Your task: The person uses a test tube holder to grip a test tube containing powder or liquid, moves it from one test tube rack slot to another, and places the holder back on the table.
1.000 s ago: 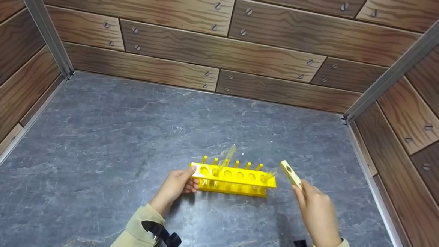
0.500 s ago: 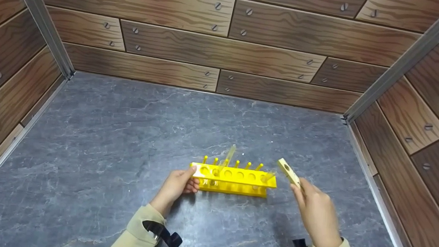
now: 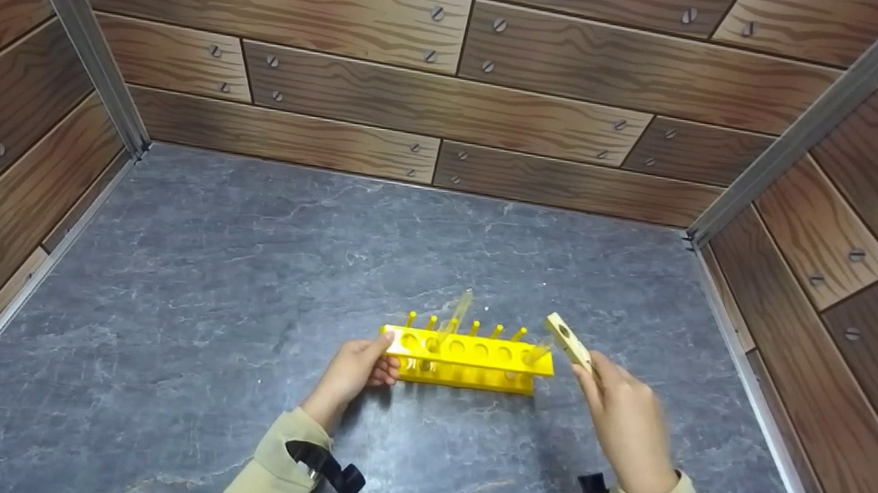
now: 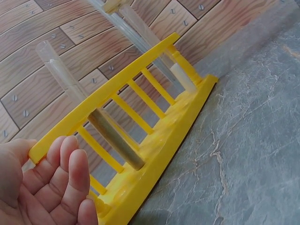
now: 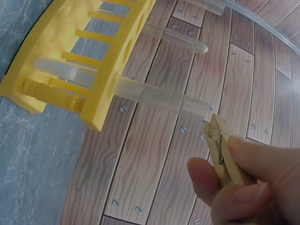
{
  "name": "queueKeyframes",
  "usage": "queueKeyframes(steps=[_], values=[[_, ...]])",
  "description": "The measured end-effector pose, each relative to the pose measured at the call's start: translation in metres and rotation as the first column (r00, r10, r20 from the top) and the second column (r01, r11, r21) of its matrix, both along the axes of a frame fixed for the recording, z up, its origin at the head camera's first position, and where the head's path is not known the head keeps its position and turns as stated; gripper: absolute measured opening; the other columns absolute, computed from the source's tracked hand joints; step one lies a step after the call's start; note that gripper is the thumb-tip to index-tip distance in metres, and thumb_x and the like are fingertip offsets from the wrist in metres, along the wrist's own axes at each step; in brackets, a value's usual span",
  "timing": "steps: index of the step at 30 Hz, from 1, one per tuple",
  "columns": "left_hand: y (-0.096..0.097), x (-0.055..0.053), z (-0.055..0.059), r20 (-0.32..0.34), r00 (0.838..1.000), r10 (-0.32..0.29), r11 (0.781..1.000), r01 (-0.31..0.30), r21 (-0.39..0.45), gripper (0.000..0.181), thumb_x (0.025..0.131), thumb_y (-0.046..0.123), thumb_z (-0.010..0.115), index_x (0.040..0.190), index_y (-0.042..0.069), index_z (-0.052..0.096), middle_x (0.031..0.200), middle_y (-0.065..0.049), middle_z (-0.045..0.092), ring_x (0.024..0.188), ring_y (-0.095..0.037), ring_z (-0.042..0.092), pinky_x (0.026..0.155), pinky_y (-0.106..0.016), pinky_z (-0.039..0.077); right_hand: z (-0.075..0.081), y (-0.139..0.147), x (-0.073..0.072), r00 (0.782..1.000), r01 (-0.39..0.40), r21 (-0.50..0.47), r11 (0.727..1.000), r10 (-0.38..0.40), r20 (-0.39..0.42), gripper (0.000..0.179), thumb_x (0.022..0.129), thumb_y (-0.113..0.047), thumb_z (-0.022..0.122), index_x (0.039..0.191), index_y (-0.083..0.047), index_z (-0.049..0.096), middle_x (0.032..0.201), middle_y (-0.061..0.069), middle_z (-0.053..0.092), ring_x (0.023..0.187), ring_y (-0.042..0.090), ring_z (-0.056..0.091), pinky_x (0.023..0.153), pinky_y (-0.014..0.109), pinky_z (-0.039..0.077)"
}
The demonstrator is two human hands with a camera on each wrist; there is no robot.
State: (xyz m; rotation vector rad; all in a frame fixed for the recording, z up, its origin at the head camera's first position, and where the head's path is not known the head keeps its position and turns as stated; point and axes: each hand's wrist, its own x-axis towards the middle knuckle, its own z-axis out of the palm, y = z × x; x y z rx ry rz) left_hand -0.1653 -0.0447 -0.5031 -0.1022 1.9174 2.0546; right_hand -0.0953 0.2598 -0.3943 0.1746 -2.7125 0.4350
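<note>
The left hand point(image 3: 357, 366) grips the rack point(image 3: 478, 363); the right hand point(image 3: 629, 425) holds the clamp point(image 3: 576, 349). The racked tube point(image 5: 154, 101) seems not yet clamped.

One yellow test-tube rack point(image 3: 470, 364) is sitting in the left hand's point(image 3: 354, 366) grip; one wooden test-tube clamp point(image 3: 569, 342) is projecting from the right hand's point(image 3: 629, 418). Between these two grips, six pegs point(image 3: 475, 328), six round holes point(image 3: 481, 351) and three test tubes point(image 5: 161, 99) are showing.
</note>
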Motion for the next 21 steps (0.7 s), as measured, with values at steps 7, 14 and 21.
queueKeyframes(steps=[7, 14, 21], values=[[-0.001, 0.011, 0.026, -0.009, 1.000, -0.005, 1.000, 0.005, 0.010, 0.044, 0.098, 0.024, 0.047, 0.081, -0.013, 0.062, 0.062, -0.004, 0.063, 0.053, -0.011, 0.060, 0.057, -0.025, 0.050, 0.001, -0.005, 0.000, 1.000, -0.022, -0.007, 1.000, 0.022, 0.007, 0.020, 0.089, -0.016, 0.064, 0.098, 0.002, 0.064, 0.067, 0.006, 0.057, 0.047, 0.010, 0.041, 0.043, 0.026, 0.038], [-0.002, 0.013, 0.033, -0.016, 1.000, -0.004, 1.000, 0.004, 0.006, 0.044, 0.098, 0.024, 0.047, 0.083, -0.014, 0.062, 0.063, -0.004, 0.064, 0.054, -0.011, 0.060, 0.060, -0.027, 0.051, 0.005, -0.010, 0.000, 0.999, -0.027, 0.006, 1.000, 0.026, 0.031, 0.020, 0.090, -0.018, 0.063, 0.098, 0.001, 0.064, 0.069, 0.006, 0.059, 0.046, 0.009, 0.041, 0.042, 0.024, 0.037], [0.000, 0.000, -0.004, -0.012, 1.000, 0.007, 1.000, -0.007, 0.005, 0.047, 0.095, 0.037, 0.051, 0.077, -0.004, 0.065, 0.063, -0.003, 0.063, 0.053, -0.010, 0.060, 0.059, -0.027, 0.051, 0.006, -0.016, 0.000, 0.998, -0.032, 0.003, 0.999, 0.032, 0.050, 0.020, 0.090, -0.018, 0.063, 0.098, 0.000, 0.064, 0.071, 0.007, 0.060, 0.047, 0.008, 0.041, 0.041, 0.023, 0.037]])
